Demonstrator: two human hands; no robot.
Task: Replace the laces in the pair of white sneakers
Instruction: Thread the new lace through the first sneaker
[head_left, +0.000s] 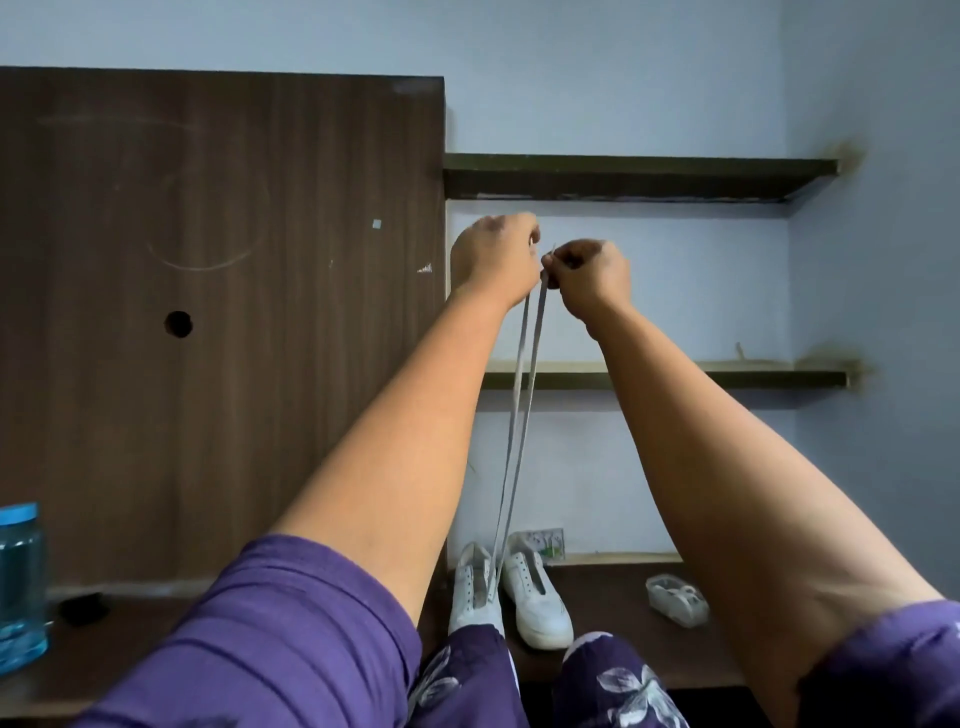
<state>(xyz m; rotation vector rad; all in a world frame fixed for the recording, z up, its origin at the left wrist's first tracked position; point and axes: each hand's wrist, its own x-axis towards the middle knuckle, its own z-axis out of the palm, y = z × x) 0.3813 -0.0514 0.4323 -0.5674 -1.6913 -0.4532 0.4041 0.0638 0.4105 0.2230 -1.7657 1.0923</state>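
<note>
Step in hand looks like evening out a fresh lace on the first shoe: the lace (514, 431) runs in two strands from the lower eyelets of the left sneaker (475, 592) straight up to both hands, so my read is it's through the bottom pair of holes only and the ends are being pulled level. Left hand (498, 260) and right hand (589, 278) are raised high in front of the shelves (639, 176), arms nearly full stretch, knuckles close together, almost touching. Each grip is closed on a lace end, fingers curled round it; a tip pokes out between the two hands. Strands look taut and roughly equal. Right sneaker (537, 605) sits just beside the left one on the table (613, 649), toes toward the camera, eyelets bare as far as I can tell, so well under half done. Next move calls for lowering the hands, splitting the two ends and crossing them into the next eyelet pair, keeping tension so the bottom bar stays centred. Small clear packet (678, 605) right of the shoes, contents unclear.
</note>
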